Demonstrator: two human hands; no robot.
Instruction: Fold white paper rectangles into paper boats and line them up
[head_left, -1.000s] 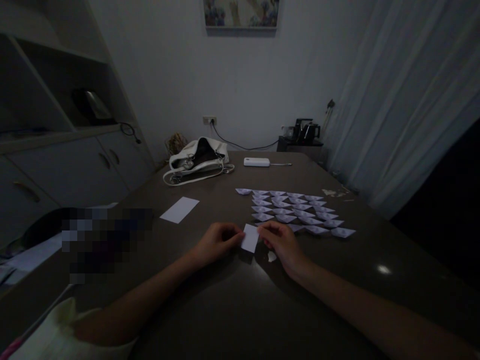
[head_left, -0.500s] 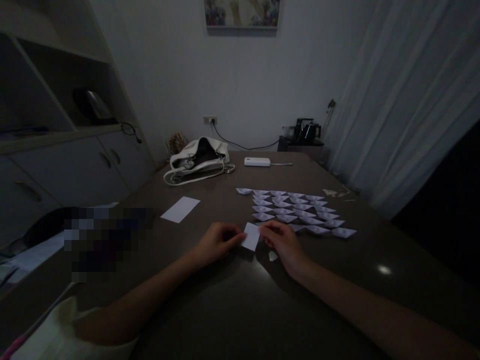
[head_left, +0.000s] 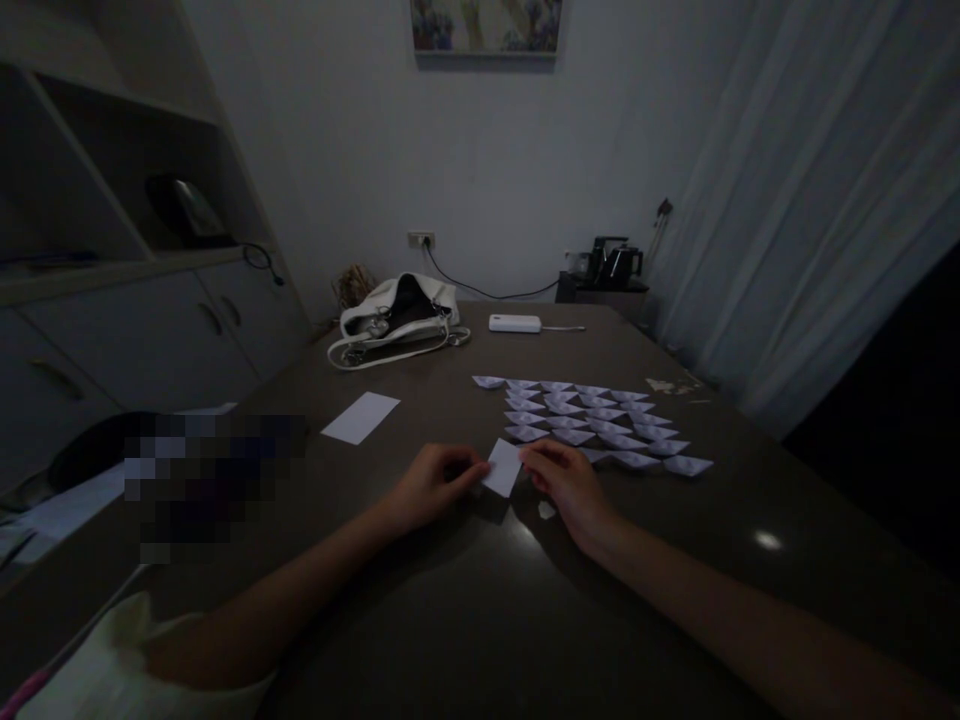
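A small white sheet of paper (head_left: 503, 468) is held just above the dark table between my two hands. My left hand (head_left: 437, 484) pinches its left edge between thumb and fingers. At the opposite edge, my right hand (head_left: 568, 487) grips it the same way, with the fingertips near the upper right corner. Below my right fingers lies a small white scrap of paper (head_left: 547, 510). Just beyond my right hand, several folded paper boats (head_left: 600, 414) stand in rows. Farther left rests a flat white sheet (head_left: 361, 417).
On the table (head_left: 420, 620), a white handbag (head_left: 401, 318) sits at the back left. A white power bank (head_left: 514, 324) with a short cable lies at the back middle. An electric kettle (head_left: 621, 266) stands beyond the far edge, and a curtain (head_left: 780, 220) hangs at right.
The small sheet has tilted and shifted slightly upward between my fingers. Both hands keep their grip and have barely moved. The boats and other objects stay where they were.
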